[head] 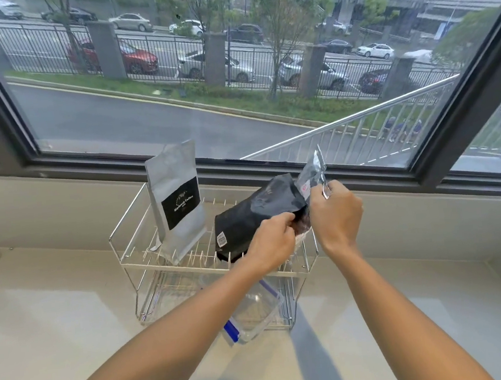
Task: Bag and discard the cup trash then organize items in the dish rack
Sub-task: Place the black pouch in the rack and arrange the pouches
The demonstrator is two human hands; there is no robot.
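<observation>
1. Left hand [273,242] closed on lower edge of black bag [257,216], which lies tilted on top tier of dish rack [133,254].
2. Right hand [334,212] pinches clear packet [313,175], upright beside black bag.
3. Silver coffee bag [176,201] stands upright at rack left.
4. Risk: nudging black bag tips silver bag; packet may slip between wires.

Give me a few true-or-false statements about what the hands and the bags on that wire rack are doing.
1. The silver foil coffee pouch stands upright on the white wire dish rack's top tier. True.
2. The left hand grips the black foil bag. True.
3. The right hand is empty. False: it pinches a small clear plastic packet.
4. The clear plastic container sits on the top tier. False: it is on the lower level.
</observation>
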